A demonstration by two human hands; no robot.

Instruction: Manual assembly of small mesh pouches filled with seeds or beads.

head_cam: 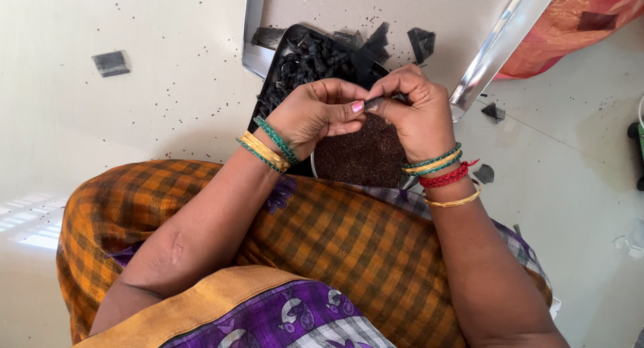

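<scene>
My left hand (320, 113) and my right hand (417, 113) meet over my lap, both pinching one small dark pod (374, 104) between thumbs and fingertips. Right under them sits a round steel bowl (408, 182) filled with tiny dark brown seeds (362, 153). Beyond my left hand a black tray (295, 36) holds a heap of black pods (305, 63). Both wrists carry green and gold bangles, and a red thread wraps the right one.
A shiny steel strip (500, 43) runs diagonally at the upper right, with orange cloth (570, 26) behind it. Black pod scraps (111, 63) and seed specks lie scattered on the pale floor (134, 120). My knees in orange checked cloth (335, 234) fill the foreground.
</scene>
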